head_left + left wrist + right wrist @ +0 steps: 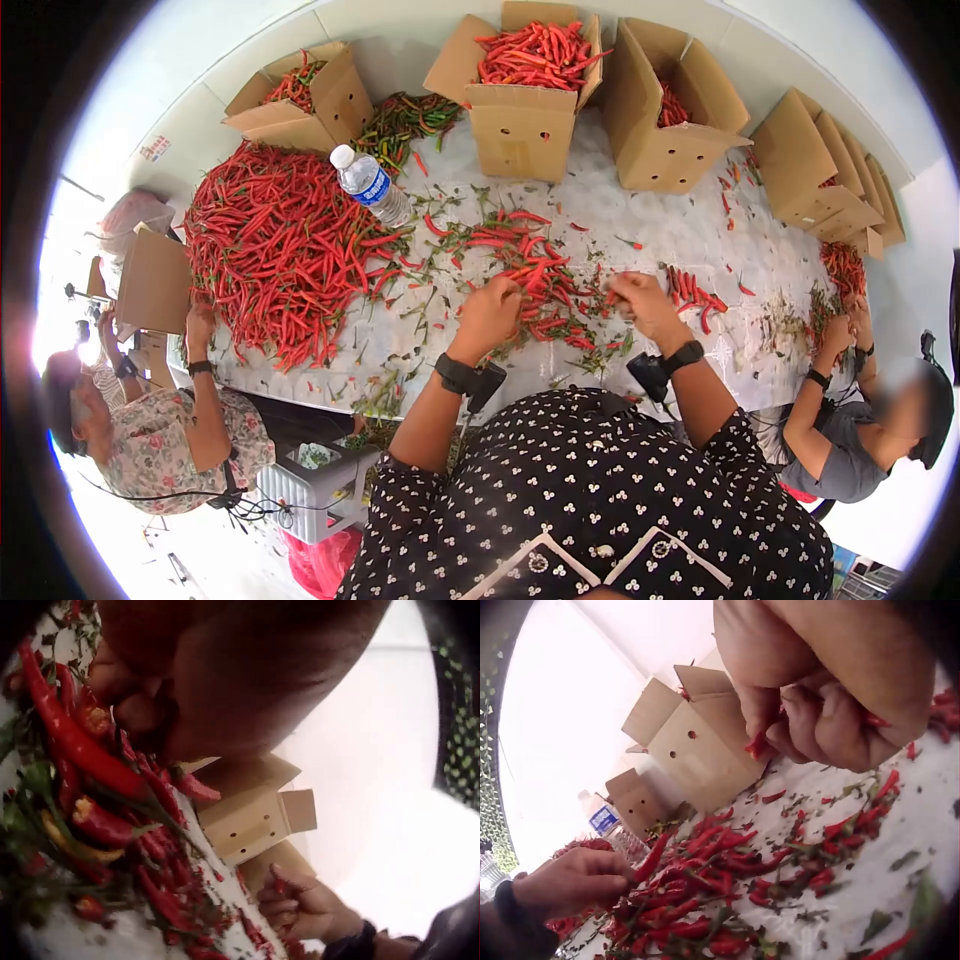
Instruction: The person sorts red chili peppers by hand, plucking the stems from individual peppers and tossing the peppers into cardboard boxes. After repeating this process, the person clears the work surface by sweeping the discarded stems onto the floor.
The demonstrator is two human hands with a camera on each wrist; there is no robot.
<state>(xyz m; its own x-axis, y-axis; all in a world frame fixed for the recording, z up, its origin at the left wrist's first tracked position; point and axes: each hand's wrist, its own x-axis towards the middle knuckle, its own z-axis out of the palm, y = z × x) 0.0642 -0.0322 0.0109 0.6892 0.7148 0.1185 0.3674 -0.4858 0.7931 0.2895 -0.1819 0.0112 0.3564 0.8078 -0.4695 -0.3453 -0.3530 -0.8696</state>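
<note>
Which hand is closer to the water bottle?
The left hand: it is to the right of the water bottle and closer to the wearer. The right hand is much farther to the right.

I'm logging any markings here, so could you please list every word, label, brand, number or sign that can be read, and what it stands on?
No text can be read.
Blue label on the bottle: pale characters, too small and blurred to read.
Reddish marks on the wall: too small to tell whether they are writing.
Cardboard boxes: no readable print on the sides that show.
</note>
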